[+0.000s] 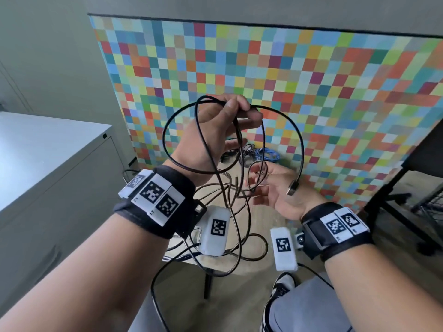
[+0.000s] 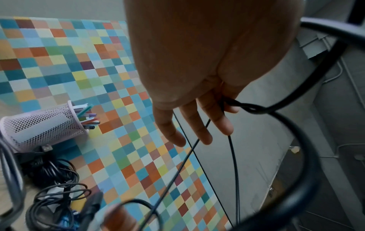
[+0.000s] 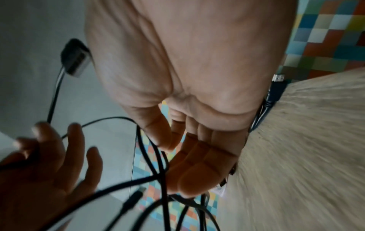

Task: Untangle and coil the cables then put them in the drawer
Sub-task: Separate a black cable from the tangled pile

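My left hand (image 1: pixel 223 121) is raised and pinches a black cable (image 1: pixel 303 149) between thumb and forefinger; its other fingers (image 2: pixel 201 125) stay straight. Wide loops hang from that pinch, and one end carries a USB plug (image 1: pixel 293 188) dangling beside my right hand (image 1: pixel 271 185). The right hand lies lower, palm up, fingers (image 3: pixel 197 171) spread, with strands running loosely between thumb and fingers. More strands trail down across the small wooden table (image 1: pixel 239 267) and off its front edge. A tangled pile of dark and blue cables (image 1: pixel 267 154) sits on the table behind my hands.
A grey metal cabinet (image 1: pixel 48 164) stands at the left. A chequered multicolour rug (image 1: pixel 311 92) covers the floor beyond. A white mesh pen holder (image 2: pixel 39 126) stands by the cable pile (image 2: pixel 55 171). Black furniture legs (image 1: pixel 395 204) are at the right.
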The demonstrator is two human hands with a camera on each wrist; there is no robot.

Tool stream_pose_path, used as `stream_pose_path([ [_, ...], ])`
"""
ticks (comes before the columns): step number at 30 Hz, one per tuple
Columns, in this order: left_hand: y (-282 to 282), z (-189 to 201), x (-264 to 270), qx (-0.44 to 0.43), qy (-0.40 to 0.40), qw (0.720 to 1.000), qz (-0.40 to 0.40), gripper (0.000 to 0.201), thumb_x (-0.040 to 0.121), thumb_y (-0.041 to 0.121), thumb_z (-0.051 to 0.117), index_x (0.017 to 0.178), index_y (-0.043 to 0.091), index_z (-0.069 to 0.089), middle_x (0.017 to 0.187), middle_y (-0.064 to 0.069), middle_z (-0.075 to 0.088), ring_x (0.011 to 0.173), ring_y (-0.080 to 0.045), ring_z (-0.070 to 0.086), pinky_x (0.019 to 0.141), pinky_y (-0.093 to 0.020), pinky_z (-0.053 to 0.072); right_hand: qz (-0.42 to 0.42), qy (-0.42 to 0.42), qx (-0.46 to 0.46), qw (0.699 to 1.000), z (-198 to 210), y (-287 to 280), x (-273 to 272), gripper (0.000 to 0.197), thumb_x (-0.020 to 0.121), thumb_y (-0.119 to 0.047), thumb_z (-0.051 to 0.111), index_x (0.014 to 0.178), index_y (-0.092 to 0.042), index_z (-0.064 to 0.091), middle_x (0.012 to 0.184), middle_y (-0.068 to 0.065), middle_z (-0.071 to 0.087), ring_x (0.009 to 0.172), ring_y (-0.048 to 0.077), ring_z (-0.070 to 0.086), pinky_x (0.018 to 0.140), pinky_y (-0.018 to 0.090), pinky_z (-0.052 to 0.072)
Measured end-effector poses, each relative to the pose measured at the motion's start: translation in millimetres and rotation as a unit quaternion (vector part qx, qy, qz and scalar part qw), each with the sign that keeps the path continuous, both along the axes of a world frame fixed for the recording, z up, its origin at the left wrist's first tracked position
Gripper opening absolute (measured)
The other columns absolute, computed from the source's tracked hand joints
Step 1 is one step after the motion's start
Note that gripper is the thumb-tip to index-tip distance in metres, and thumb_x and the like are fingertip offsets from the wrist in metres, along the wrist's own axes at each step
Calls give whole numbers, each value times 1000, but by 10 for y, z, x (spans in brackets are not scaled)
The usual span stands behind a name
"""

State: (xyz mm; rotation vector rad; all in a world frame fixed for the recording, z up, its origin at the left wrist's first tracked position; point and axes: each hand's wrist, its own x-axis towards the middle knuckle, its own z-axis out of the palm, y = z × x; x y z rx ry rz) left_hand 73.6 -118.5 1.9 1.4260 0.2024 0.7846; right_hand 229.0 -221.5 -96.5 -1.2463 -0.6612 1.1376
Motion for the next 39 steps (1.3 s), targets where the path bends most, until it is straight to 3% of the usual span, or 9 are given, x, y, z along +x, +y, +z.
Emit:
stream_pose_path([
  [4,40,-27,-31,-12,1,1000,20,29,113,26,36,93,22,56,90,3,72,98,-20,71,77,-35,48,-19,28,20,999,72,-99,135,31,95,4,49,103,-15,72,85,6,61,71,20,59,61,32,55],
  [9,131,-71,-115,-8,3,998,61,28,113,26,36,95,22,57,88,5,71,95,-21,70,77,-36,45,-101,14,49,994,205,-125,213,27,99,6,50,100,-13,68,77,5,54,58,14,52,47,25,49],
  [13,197,-74,-212,-10,-20,997,70,28,113,28,37,98,25,60,102,0,71,107,-37,70,76,-34,47,-96,-15,55,994,294,-143,247,27,104,-1,50,124,-13,65,101,14,71,71,26,69,68,40,61],
  [16,192,-46,-263,-19,-51,996,75,26,113,28,37,101,24,59,107,0,73,101,-31,70,78,-34,49,-36,-32,33,998,292,-152,175,44,99,-7,60,141,-19,57,117,18,71,77,36,69,73,45,60],
  [20,184,26,-308,-20,-115,989,88,23,113,25,36,104,21,57,113,-3,73,95,-27,68,76,-32,52,-18,-80,21,996,278,-132,70,47,100,-7,58,145,-20,54,112,14,68,57,28,56,57,34,50],
  [26,257,123,-377,-1,-131,983,129,23,113,25,36,105,21,57,117,-5,73,91,-23,70,75,-32,51,102,-165,17,981,292,-189,-24,62,89,-11,68,148,-14,47,103,21,74,89,31,68,79,41,50],
  [31,313,130,-416,-22,-139,979,147,24,113,23,35,105,17,57,100,-6,71,81,-28,73,73,-34,54,11,-225,15,974,140,-103,-98,54,100,3,60,150,-13,45,76,5,71,77,16,67,76,34,55],
  [35,348,163,-482,-86,-127,974,168,26,113,26,36,101,18,58,82,-2,61,44,-14,42,49,-24,43,-78,-205,25,975,73,-103,-59,47,102,6,55,143,-16,53,72,7,67,67,17,65,67,27,57],
  [39,392,143,-522,-68,-47,988,134,27,111,26,38,95,20,59,73,1,49,46,-11,15,45,-18,16,-104,-257,1,961,11,-74,-13,47,101,5,54,141,-20,58,76,14,67,67,21,65,68,33,58],
])
